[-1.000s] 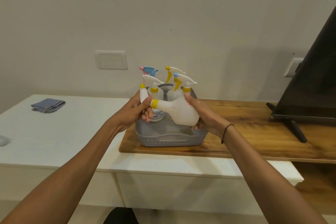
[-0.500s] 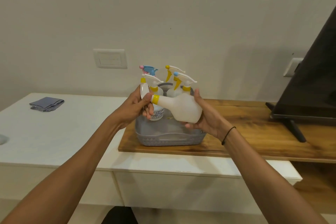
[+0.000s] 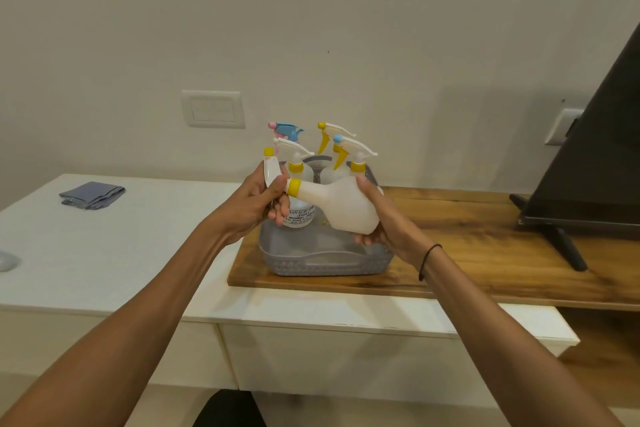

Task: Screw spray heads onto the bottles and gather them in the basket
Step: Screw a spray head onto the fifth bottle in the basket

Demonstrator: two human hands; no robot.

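I hold a white bottle (image 3: 346,206) tilted on its side above the grey basket (image 3: 325,262). My right hand (image 3: 384,229) grips the bottle's body from behind and below. My left hand (image 3: 258,204) is closed on the white spray head (image 3: 270,170) at the bottle's neck, beside its yellow collar (image 3: 293,188). Several bottles with spray heads stand upright in the back of the basket: one with a blue head (image 3: 287,130), others with white and yellow heads (image 3: 337,135). A labelled bottle (image 3: 300,215) stands partly hidden behind my left fingers.
The basket sits on a wooden board (image 3: 467,253) lying on a white cabinet (image 3: 104,236). A folded grey cloth (image 3: 91,195) lies at the far left. A dark screen on a stand (image 3: 588,163) fills the right. The basket's front half holds nothing.
The bottle has risen slightly and tilted further over the basket. My right hand has shifted its grip lower around the bottle's base. My left hand stays on the spray head.
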